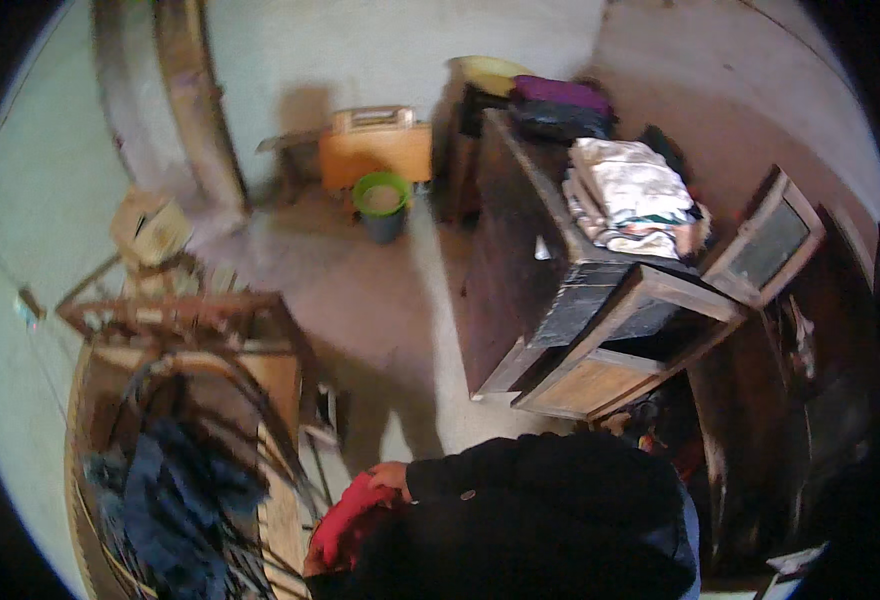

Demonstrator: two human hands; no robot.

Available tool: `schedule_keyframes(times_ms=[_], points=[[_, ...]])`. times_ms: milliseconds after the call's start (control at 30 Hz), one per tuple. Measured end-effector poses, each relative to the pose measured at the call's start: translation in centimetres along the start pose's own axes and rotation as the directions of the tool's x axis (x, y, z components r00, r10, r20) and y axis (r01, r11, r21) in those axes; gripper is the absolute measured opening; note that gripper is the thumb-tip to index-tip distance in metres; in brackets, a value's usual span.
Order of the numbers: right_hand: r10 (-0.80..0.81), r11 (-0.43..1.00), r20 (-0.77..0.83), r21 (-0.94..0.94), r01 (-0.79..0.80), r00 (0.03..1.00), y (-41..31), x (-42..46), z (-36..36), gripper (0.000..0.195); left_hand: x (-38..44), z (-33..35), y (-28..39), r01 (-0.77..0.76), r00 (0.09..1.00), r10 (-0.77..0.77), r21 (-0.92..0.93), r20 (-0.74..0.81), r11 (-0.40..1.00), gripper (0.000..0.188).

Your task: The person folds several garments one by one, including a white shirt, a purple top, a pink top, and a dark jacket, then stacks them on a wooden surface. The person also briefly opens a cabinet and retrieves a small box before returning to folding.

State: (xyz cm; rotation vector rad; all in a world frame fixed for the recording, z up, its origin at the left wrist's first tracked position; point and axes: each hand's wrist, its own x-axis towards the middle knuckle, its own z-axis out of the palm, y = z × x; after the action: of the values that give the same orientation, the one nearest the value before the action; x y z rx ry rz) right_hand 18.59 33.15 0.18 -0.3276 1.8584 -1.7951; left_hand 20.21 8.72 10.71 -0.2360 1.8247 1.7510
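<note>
My right hand (391, 480) reaches across from the right in a black sleeve (515, 480). Its fingers are closed on the upper end of a red cloth (350, 517), which hangs down in front of my body. At the cloth's lower end, a dim reddish-brown patch beside dark fabric may be my left hand (321, 564); its fingers cannot be made out. Just left of the cloth stands a wooden-framed bed or rack (282, 390) with curved dark bars. A dark blue garment (177, 487) lies crumpled inside it.
To the right, a dark wooden cabinet (507, 247) has its framed doors (635, 360) swung out and folded cloths (635, 187) on top. Ahead, a green-rimmed bucket (382, 199) stands by an orange-brown box (342, 154). A cardboard box (151, 229) sits at far left.
</note>
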Motion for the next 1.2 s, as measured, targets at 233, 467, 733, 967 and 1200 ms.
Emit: schedule_keyframes(times_ms=[233,467,733,967,1200], points=[[0.430,0.839,-0.394,0.506,-0.198,0.812,-12.7,-5.4,-5.8,0.047,8.3,5.4,6.0,-0.257,0.966,0.205,0.682,0.159,0.684,0.032],[0.229,0.817,-0.381,0.576,0.036,0.896,-15.2,-6.6,-17.6,0.040,20.0,6.6,15.4,-0.701,0.669,0.391,0.712,0.631,0.051,0.026],[-0.236,0.816,-0.692,0.241,0.526,0.682,-40.9,-17.6,-29.7,0.018,21.3,27.1,49.7,-0.424,0.147,0.365,-0.275,0.919,0.863,0.042],[-0.608,0.689,-0.779,-0.614,0.385,-0.152,-57.8,-30.6,-32.3,0.014,14.9,48.4,69.2,-0.268,-0.149,0.472,-0.495,0.869,0.826,0.024],[-0.357,0.922,-0.915,-0.378,0.089,-0.186,-44.7,-35.4,-35.6,0.020,22.1,65.2,58.4,-0.395,0.104,-0.046,0.084,0.993,0.915,0.022]])
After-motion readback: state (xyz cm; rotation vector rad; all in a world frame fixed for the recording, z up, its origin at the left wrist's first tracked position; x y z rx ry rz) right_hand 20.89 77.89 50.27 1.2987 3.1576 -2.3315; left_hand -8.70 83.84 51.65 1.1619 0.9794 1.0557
